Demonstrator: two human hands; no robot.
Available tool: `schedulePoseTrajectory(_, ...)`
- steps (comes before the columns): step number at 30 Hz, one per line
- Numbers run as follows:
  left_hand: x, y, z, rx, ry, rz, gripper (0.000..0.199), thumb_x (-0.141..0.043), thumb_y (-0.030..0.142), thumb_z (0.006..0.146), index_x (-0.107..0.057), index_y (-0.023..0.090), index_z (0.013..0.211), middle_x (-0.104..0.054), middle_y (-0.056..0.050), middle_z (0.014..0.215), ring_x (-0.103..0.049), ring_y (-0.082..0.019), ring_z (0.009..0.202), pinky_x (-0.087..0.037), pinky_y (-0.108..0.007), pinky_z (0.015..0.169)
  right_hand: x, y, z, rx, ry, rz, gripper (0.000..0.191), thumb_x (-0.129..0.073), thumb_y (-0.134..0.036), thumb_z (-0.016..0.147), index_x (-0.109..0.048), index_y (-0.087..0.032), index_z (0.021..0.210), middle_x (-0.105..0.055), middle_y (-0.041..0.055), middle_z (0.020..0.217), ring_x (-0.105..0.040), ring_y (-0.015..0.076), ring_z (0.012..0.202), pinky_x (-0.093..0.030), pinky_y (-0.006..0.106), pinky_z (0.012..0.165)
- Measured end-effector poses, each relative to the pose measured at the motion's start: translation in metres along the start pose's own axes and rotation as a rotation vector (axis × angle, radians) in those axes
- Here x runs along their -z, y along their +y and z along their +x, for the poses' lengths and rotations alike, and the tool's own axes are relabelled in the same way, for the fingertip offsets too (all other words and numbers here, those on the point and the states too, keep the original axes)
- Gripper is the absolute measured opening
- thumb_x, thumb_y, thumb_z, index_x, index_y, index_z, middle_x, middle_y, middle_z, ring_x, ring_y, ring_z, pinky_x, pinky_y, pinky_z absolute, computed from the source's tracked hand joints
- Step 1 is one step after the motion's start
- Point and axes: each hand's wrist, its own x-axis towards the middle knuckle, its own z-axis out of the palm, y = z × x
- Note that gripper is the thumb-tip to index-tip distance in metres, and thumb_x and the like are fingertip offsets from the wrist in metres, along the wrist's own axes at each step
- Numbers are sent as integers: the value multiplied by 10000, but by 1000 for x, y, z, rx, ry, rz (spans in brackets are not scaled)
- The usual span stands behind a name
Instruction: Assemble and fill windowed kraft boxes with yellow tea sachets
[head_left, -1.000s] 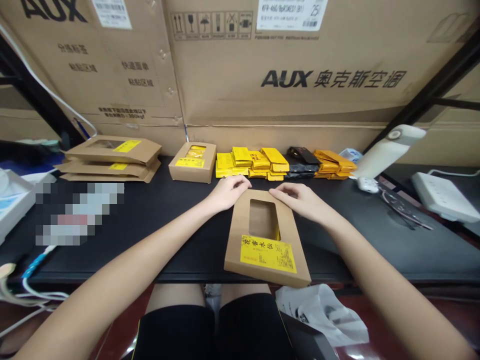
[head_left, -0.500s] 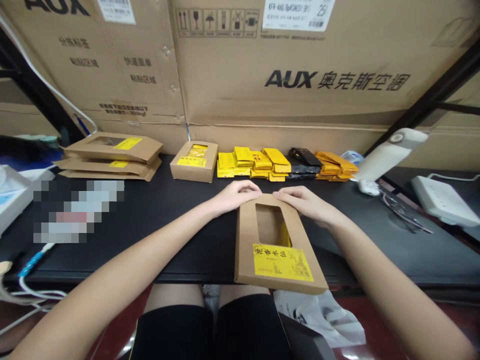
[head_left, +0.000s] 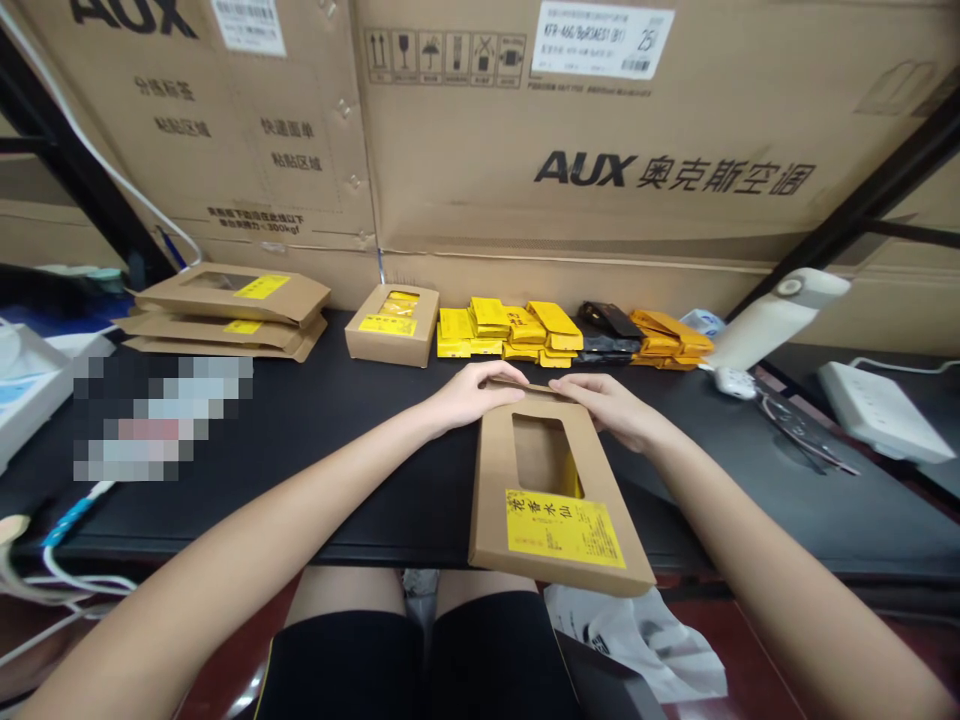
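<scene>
A brown cardboard box (head_left: pixel 491 480) with a cut-out window and a yellow label (head_left: pixel 566 530) lies in front of me, its near end at the table edge. Something yellow shows inside through the window's right side. At the far end, my left hand (head_left: pixel 480 395) has its fingers and thumb closed around the left part of the end flap (head_left: pixel 534 389), which stands up slightly. My right hand (head_left: pixel 611 408) pinches the right corner of that same end. Its lower fingers are hidden behind the box.
Behind stand a second windowed box (head_left: pixel 390 345), yellow packets (head_left: pixel 487 320), black packets (head_left: pixel 607 330) and orange packets (head_left: pixel 667 335). Flattened boxes (head_left: pixel 225 300) are stacked left. A white bottle (head_left: pixel 780 315), glasses (head_left: pixel 802 430) and a power strip (head_left: pixel 885 410) lie right.
The far end flap of the box has come up between my hands, where that end looked closed before. My left thumb now rests over the box's far edge. The view has shifted slightly.
</scene>
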Motion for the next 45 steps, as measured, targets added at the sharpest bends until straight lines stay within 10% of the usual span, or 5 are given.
schedulePoseTrajectory(14,-1,-4,3,103,46,122,242,-632,285,818,-700,153,1009,-680,-85,1192,-603,-212,1128,-407,-345,1038,-4,2,2,273,166,28,369,-752,-514,688,-695,-181,838,-736,70,913,-677,212,823,-521,353,787)
schedulePoseTrajectory(24,0,-4,1,211,54,92,470,-667,429,782,-641,142,1153,-631,-102,1275,-570,-247,1187,-427,-347,1020,-4,4,1,399,173,-38,364,-767,-478,688,-695,-178,880,-732,82,939,-682,207,779,-534,364,773)
schedulePoseTrajectory(29,-2,-1,1,238,64,107,481,-668,418,786,-638,118,1161,-625,-125,1282,-570,-251,1191,-406,-358,1045,-3,-4,-3,344,-92,-117,350,-678,-505,772,-723,-182,900,-745,63,930,-670,229,884,-508,368,815)
schedulePoseTrajectory(45,-4,-4,-2,-244,217,322,114,-598,194,816,-674,164,897,-689,-60,1024,-614,-188,988,-482,-315,852,-3,-7,-10,144,-328,82,372,-684,-535,779,-610,-176,716,-750,48,750,-645,139,507,-498,268,526)
